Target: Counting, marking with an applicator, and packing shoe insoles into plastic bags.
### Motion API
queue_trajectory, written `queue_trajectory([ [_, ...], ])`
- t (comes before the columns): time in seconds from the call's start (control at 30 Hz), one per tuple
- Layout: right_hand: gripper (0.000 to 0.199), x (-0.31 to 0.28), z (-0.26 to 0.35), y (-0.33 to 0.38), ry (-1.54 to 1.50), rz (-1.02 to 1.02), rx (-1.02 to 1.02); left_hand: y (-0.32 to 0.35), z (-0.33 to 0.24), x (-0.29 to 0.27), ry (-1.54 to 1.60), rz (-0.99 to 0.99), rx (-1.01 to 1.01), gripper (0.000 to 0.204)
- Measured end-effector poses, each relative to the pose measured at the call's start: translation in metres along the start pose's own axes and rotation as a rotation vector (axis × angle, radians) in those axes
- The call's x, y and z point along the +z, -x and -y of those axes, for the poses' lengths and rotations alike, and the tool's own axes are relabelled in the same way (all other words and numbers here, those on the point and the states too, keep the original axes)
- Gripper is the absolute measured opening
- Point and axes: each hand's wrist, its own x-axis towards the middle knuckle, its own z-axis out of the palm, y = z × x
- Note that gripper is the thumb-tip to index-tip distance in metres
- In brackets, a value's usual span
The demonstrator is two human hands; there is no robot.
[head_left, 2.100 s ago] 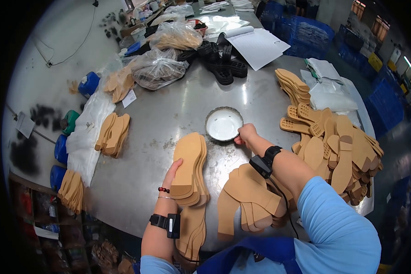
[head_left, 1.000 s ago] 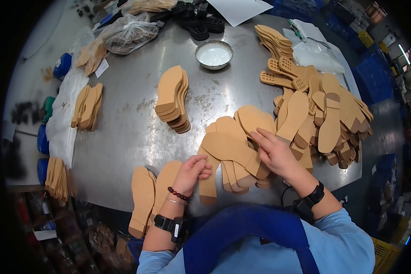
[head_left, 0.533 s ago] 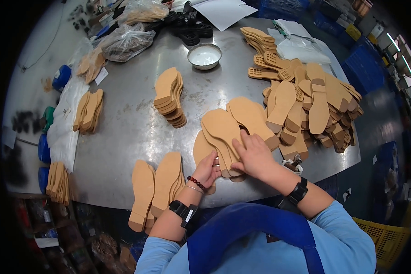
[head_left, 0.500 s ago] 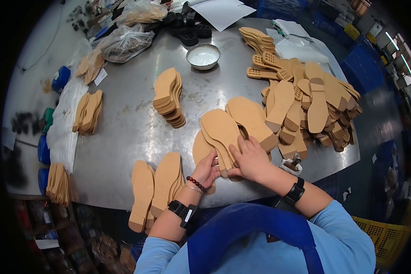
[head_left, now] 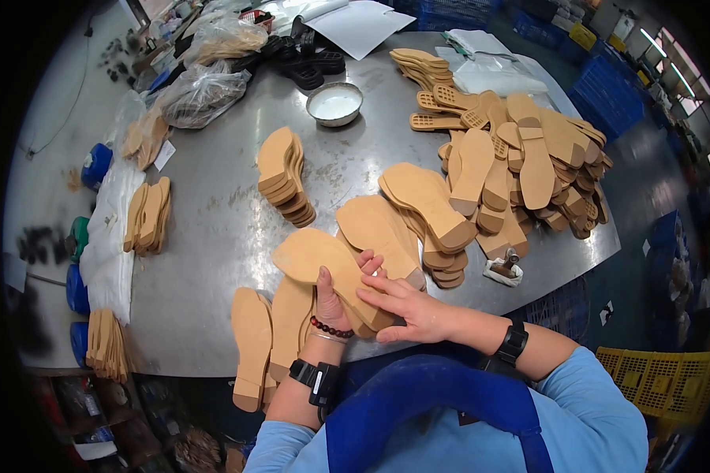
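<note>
My left hand [head_left: 335, 306] is closed around a tan shoe sole [head_left: 317, 254], with its thumb on top and fingertips at the far edge. A second sole edge shows under its heel. My right hand [head_left: 414, 307] has its fingers stretched out and apart, the tips at the held sole's heel end. Just beyond lies a stack of soles [head_left: 375, 229], partly covered by the held one. Another sole stack [head_left: 426, 197] lies to its right. By my left wrist, more soles [head_left: 251, 339] overhang the table's front edge.
On the metal table [head_left: 205, 299] are a white bowl [head_left: 334, 104], a middle sole stack [head_left: 282, 169] and a large sole heap [head_left: 532, 162] at right. A small container [head_left: 503, 272] with a tool stands near the right front edge. Plastic bags [head_left: 201, 94] and black soles [head_left: 304, 71] lie at the back.
The held sole has come away from the stack, moving left and toward me in my left hand. My right hand has left the stack and shifted nearer to me.
</note>
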Motion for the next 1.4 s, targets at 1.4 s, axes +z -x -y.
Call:
queue_trajectory([
  [1.4, 0.068, 0.012, 0.013, 0.01, 0.037, -0.064, 0.084, 0.02, -0.003, -0.052, -0.109, 0.132, -0.029, 0.09],
])
